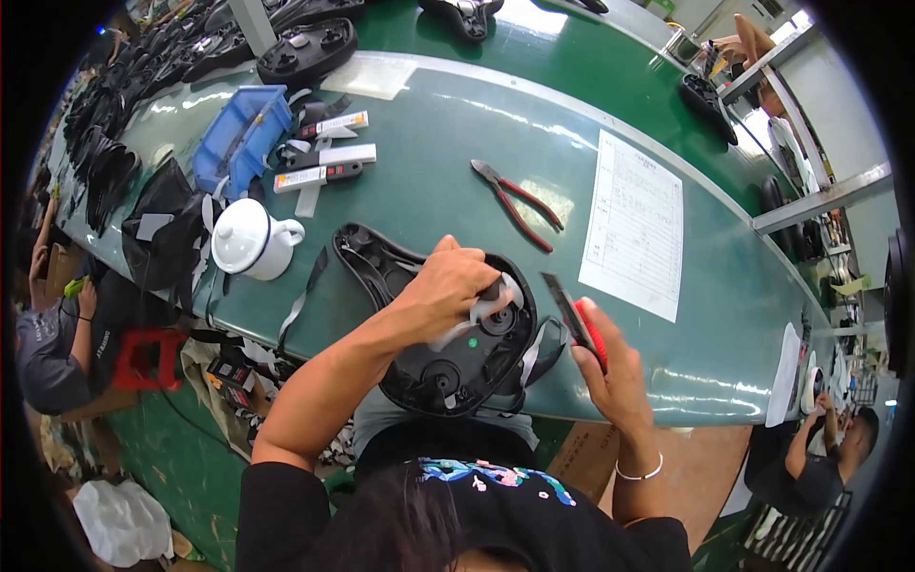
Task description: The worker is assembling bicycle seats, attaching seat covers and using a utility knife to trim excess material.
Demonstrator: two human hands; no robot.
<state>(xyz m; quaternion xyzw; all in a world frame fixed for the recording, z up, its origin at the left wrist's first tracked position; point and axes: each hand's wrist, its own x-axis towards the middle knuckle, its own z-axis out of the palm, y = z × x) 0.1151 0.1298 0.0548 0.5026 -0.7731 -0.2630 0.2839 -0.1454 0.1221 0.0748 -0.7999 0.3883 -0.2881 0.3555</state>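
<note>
An upturned black saddle (405, 379) lies at the near table edge, its hollow underside facing up and its narrow end toward the far left. Over its right half, my left hand (448, 288) is closed on a loose black-and-whitish strip (494, 297), blurred at its lower part. My right hand (615, 372) grips a red-handled utility knife (578, 324) just right of the saddle, blade out and pointing up-left, apart from it. Another black-and-white strip (541, 357) hangs off the saddle's right rim.
Red-handled pliers (519, 203) and a printed sheet (634, 224) lie beyond the saddle. To the left are a white enamel mug (250, 240), a blue bin (238, 143), boxed blades (319, 176) and dark scraps (162, 224). Other people sit at both sides.
</note>
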